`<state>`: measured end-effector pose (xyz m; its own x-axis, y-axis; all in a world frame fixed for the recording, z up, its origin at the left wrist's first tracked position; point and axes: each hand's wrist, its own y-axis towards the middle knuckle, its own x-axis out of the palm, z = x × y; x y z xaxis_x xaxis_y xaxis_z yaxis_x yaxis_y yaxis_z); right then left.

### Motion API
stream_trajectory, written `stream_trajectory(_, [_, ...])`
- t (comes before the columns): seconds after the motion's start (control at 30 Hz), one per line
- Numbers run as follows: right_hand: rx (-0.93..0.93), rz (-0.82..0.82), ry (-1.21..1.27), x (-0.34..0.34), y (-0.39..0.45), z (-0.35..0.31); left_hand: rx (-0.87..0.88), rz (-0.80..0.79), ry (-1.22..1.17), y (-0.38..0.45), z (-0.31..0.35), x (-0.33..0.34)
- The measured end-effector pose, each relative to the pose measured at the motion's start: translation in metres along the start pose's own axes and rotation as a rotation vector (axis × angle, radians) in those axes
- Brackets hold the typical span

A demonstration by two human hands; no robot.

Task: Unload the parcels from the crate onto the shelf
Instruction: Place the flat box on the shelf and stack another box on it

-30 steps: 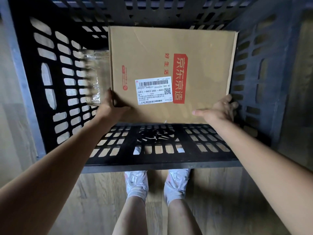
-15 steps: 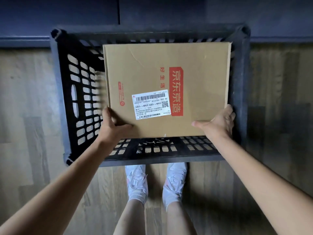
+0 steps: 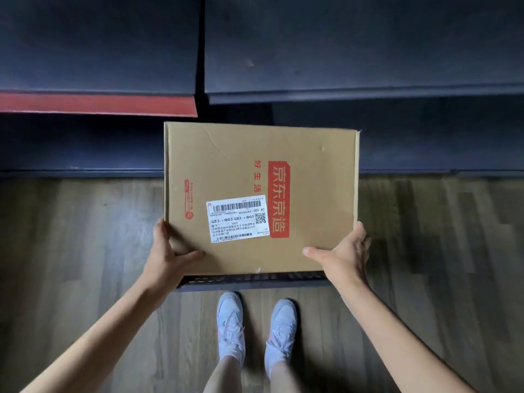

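A flat brown cardboard parcel with a red logo and a white shipping label is held level in the air in front of me. My left hand grips its near left corner, thumb on top. My right hand grips its near right corner the same way. The black slotted crate stands on the floor under the parcel; only its near rim shows. Dark blue shelf boards run across the top of the view, just beyond the parcel's far edge.
A red front edge lines the left shelf board, and a vertical gap splits the boards. A lower dark shelf edge meets the wooden floor. My feet in pale shoes stand just behind the crate.
Both hands have lifted the parcel up out of the crate. The view has pulled back and up, so the crate is now almost hidden and the shelf boards have come into sight.
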<state>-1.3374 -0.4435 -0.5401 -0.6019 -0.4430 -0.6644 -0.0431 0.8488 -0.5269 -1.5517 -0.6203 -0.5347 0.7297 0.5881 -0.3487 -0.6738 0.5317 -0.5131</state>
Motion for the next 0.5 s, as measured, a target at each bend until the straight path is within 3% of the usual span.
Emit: stream_trajectory(0.5, [-0.303, 0.188, 0.101, -0.204, -0.139, -0.131, 0.367, 0.054, -0.055, -0.145, 0.220, -0.072])
